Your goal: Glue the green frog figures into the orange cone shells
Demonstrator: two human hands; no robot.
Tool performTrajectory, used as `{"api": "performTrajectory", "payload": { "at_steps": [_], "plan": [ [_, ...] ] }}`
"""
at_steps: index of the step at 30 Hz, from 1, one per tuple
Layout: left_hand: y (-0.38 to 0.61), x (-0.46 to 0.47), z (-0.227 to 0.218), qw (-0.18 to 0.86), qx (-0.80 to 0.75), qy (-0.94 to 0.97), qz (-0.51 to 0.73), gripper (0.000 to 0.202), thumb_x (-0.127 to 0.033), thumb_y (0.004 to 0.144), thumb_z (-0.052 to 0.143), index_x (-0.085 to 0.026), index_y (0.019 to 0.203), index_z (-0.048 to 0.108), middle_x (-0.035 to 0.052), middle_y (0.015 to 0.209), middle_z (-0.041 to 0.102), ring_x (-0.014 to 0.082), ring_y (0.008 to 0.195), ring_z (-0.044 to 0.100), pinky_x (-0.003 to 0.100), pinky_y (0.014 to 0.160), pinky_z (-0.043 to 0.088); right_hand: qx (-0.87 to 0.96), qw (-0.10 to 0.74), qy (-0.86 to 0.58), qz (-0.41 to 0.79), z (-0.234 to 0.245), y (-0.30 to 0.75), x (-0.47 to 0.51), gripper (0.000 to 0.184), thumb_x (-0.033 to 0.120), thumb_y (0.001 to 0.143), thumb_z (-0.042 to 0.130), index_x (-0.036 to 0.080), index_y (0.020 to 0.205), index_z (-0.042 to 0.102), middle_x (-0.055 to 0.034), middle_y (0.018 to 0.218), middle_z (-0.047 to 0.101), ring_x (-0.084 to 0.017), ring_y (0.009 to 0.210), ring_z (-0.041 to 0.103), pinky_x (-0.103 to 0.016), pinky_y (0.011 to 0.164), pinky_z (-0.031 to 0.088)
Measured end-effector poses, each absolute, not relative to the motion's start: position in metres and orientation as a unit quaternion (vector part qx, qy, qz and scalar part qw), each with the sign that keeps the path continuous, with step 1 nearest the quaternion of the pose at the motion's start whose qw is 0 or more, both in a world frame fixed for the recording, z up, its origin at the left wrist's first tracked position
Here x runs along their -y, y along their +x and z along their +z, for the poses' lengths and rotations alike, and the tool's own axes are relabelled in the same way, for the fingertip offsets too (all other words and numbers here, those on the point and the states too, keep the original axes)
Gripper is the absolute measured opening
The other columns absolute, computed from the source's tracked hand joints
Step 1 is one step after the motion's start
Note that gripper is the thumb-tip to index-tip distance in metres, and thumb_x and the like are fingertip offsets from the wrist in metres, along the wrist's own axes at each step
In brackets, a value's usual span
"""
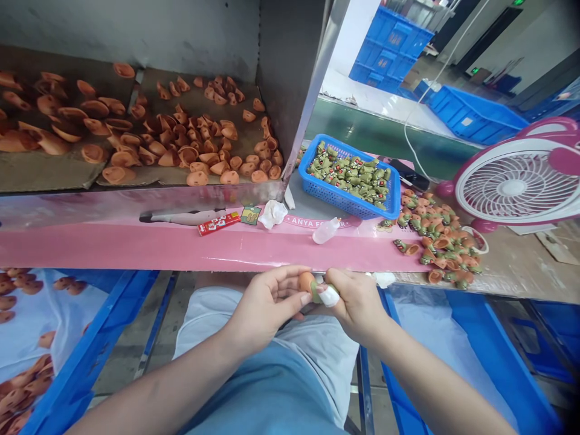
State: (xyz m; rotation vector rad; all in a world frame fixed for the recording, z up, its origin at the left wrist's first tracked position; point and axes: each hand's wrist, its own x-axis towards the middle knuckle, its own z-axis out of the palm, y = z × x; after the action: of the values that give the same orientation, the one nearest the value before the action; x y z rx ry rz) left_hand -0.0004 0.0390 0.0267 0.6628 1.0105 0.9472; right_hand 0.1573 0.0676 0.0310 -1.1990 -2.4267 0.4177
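Observation:
Low in front of my lap, my left hand point(267, 305) pinches a small orange and green figure point(307, 283) between thumb and fingers. My right hand point(360, 302) is closed beside it, with a folded white piece like tissue point(329, 296) at its thumb and fingertips. That white piece touches or nearly touches the green part of the figure. Behind my hands, a translucent squeeze bottle point(326, 231) lies on the pink bench top point(217, 251). To the right is a pile of orange and green figures point(446, 238).
A blue basket point(357, 207) holds many green figures. Orange hollow pieces point(172, 142) cover the cardboard inside the metal booth. Crumpled tissue point(273, 214) and a red packet point(219, 223) lie on the bench. A pink fan point(516, 181) stands right; blue crates point(109, 338) flank my legs.

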Motion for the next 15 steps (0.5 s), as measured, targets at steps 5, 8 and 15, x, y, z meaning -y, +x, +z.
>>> {"api": "performTrajectory", "payload": {
  "at_steps": [5, 8, 15],
  "plan": [
    [-0.002, -0.037, 0.022, 0.711, -0.483, 0.318, 0.4, 0.035, -0.019, 0.064, 0.066, -0.015, 0.098, 0.057, 0.004, 0.08, 0.065, 0.0159, 0.073, 0.059, 0.021, 0.051, 0.049, 0.853, 0.178, -0.456, 0.182, 0.023, 0.158, -0.065, 0.04, 0.046, 0.085, 0.029, 0.018, 0.059, 0.04, 0.0024, 0.051, 0.044, -0.008, 0.045, 0.038, -0.02, 0.046, 0.022],
    [-0.004, -0.037, 0.013, 0.706, -0.501, 0.326, 0.381, 0.036, -0.022, 0.067, 0.064, -0.017, 0.101, 0.055, 0.0047, 0.087, 0.065, 0.0174, 0.078, 0.059, 0.022, 0.054, 0.05, 0.837, 0.179, -0.48, 0.192, 0.015, 0.156, -0.062, 0.041, 0.047, 0.085, 0.029, 0.018, 0.058, 0.04, 0.0021, 0.053, 0.045, -0.009, 0.047, 0.038, -0.021, 0.047, 0.022],
    [-0.002, -0.046, -0.018, 0.718, -0.466, 0.374, 0.357, 0.034, -0.019, 0.067, 0.063, -0.017, 0.101, 0.057, 0.0074, 0.099, 0.065, 0.0209, 0.091, 0.059, 0.032, 0.078, 0.048, 0.768, 0.225, -0.536, 0.27, -0.017, 0.163, -0.057, 0.041, 0.051, 0.079, 0.039, 0.018, 0.055, 0.044, 0.0025, 0.051, 0.047, -0.009, 0.047, 0.039, -0.021, 0.047, 0.023]
  ]
}}
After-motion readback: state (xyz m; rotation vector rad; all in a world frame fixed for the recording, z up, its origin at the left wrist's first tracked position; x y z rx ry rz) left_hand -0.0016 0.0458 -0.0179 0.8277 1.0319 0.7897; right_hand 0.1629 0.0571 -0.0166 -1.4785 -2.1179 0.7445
